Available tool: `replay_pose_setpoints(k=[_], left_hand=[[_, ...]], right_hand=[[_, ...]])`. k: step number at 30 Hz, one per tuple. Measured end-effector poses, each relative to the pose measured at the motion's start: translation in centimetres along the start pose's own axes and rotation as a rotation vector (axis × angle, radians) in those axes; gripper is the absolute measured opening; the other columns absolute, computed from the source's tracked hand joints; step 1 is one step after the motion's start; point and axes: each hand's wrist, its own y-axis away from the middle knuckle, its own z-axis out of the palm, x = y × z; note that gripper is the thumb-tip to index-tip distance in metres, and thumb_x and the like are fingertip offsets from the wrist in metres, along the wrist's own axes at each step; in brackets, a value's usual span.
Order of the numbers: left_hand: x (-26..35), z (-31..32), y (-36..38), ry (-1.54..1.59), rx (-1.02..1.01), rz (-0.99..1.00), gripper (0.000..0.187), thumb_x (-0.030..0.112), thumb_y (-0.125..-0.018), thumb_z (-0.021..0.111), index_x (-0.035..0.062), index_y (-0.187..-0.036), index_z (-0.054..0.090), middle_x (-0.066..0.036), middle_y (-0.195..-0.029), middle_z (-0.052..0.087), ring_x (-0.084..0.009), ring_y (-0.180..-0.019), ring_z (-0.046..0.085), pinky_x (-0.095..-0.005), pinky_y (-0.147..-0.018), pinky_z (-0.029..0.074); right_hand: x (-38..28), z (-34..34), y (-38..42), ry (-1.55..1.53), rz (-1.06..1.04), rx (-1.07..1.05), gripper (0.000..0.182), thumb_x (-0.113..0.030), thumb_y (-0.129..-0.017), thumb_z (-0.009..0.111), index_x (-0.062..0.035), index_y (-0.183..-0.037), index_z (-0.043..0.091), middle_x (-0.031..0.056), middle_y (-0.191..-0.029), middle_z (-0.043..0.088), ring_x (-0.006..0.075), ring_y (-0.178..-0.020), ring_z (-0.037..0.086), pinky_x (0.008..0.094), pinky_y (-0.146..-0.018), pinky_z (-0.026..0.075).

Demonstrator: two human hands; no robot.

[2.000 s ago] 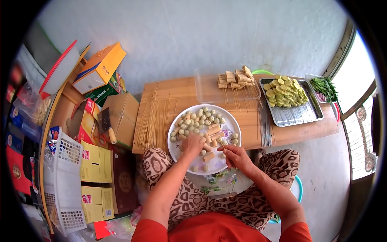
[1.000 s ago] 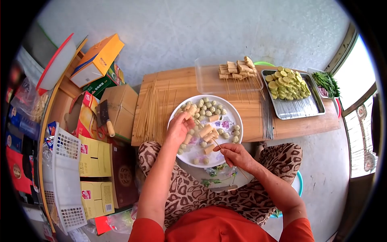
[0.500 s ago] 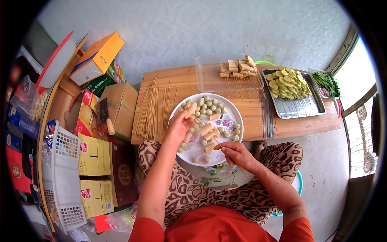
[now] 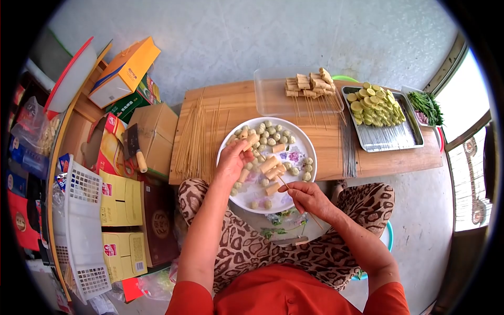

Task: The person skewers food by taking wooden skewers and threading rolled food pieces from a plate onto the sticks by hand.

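Observation:
A round white plate (image 4: 239, 203) with purple flowers bears greenish speckled balls (image 4: 271, 142) and short tan rolls (image 4: 272, 163). Over its left part, my left hand (image 4: 234, 158) has its fingers closed on a tan roll (image 4: 252, 140). My right hand (image 4: 308, 199), at the lower right rim, pinches a thin wooden skewer (image 4: 313, 219). The skewer's upper end points at the rolls in the middle; whether it touches one, I cannot tell.
On the wooden table (image 4: 241, 100) lie loose skewers (image 4: 193, 142), a clear tray (image 4: 270, 97) with skewered rolls, a metal tray (image 4: 391, 142) of green slices, and metal sticks (image 4: 348, 152). Boxes (image 4: 152, 134) and a cleaver (image 4: 133, 140) are at left.
My left hand has shifted slightly, and the roll in its fingers shows more clearly. My right hand has hardly moved and still holds the skewer.

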Motion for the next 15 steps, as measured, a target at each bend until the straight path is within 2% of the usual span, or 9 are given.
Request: replay_pose_setpoints(k=[9,15], left_hand=[[-0.4,-0.5,-0.1,-0.069,-0.083,-0.052,0.015,0.020,-0.086,0.066,0.0074,-0.092,0.062,0.000,-0.081,0.063,-0.0107,-0.066,0.059,-0.0275,-0.061,0.052],[-1.0,-0.3,-0.1,-0.130,-0.069,-0.063,0.016,0.022,-0.086,0.066,0.0079,-0.093,0.063,0.001,-0.081,0.063,-0.0090,-0.067,0.059,-0.0255,-0.062,0.051]], right_hand=[[0.4,0.0,-0.2,-0.011,0.006,0.009,0.027,-0.018,-0.099,0.045,-0.0021,-0.114,0.060,-0.0027,-0.052,0.045,0.0049,-0.044,0.042,0.0204,-0.046,0.036],[0.4,0.3,-0.6,-0.015,-0.010,0.023,0.027,-0.018,-0.099,0.045,-0.0015,-0.114,0.060,-0.0022,-0.052,0.046,0.0053,-0.044,0.043,0.0208,-0.047,0.037]])
